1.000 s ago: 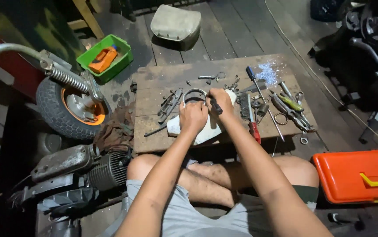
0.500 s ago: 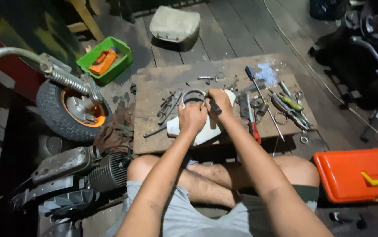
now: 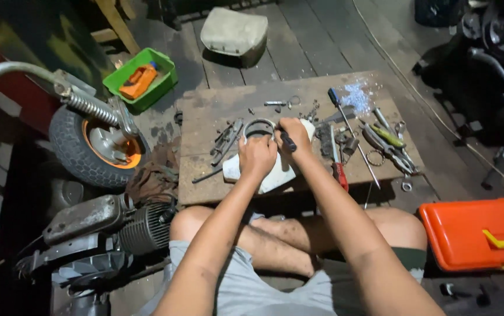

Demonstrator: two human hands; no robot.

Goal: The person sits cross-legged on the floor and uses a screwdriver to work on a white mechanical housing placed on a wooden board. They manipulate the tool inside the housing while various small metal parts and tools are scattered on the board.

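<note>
Two hands meet over a white, rounded plastic housing [image 3: 275, 175] lying near the front edge of the low wooden table [image 3: 205, 117]. His left hand [image 3: 256, 157] is closed down on the top of the housing, pinning it; his right hand [image 3: 294, 134] is wrapped around a dark-handled tool [image 3: 287, 141], its tip hidden behind the fingers. A thin metal ring [image 3: 259, 126] sits just beyond the housing. To the right lie red-handled pliers [image 3: 338, 169], a blue-handled screwdriver [image 3: 345, 120] and other loose tools. An orange toolbox [image 3: 480, 234] rests on the floor by his right knee; a small tyre with an orange rim [image 3: 97, 146] stands to the left. I'd judge the housing light, stiff and smooth enough to skid, perhaps prone to cracking, so best gripped by its thicker edges
</note>
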